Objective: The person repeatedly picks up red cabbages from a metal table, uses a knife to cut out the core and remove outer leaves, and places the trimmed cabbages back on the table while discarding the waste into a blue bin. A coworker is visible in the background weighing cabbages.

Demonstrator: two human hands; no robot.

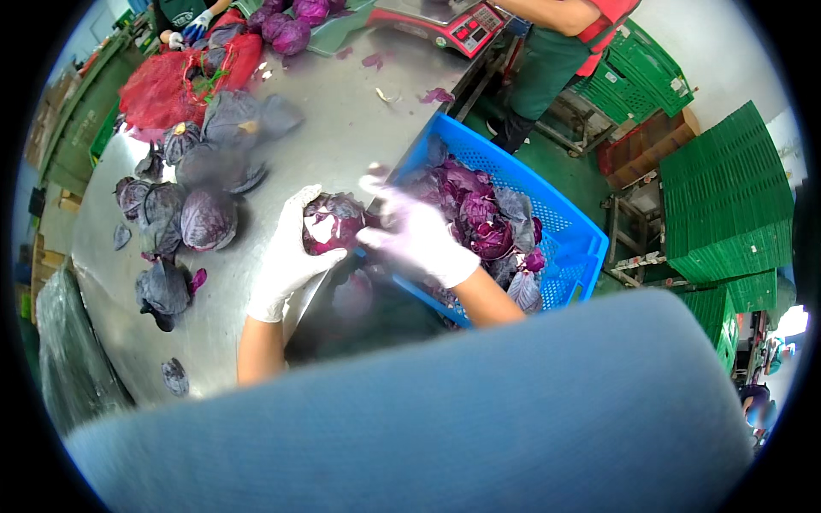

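Observation:
At the edge of the steel table (321,141), my white-gloved left hand (279,247) grips a red cabbage (333,224). A pale torn patch shows on its purple surface. My right hand (417,231), also gloved in white and blurred by motion, is just right of the cabbage, over the near rim of a blue plastic crate (580,247). Something dark shows between its thumb and fingers, too blurred to tell whether it is held. Loose purple cabbage leaves (490,221) fill much of the crate.
Several untrimmed red cabbages (208,219) sit on the table's left, near a red mesh sack (163,90). Peeled cabbages (292,37) and a red weighing scale (442,29) stand farther back. A co-worker in a green apron (545,70) stands beyond the crate; green crates (725,199) are stacked right.

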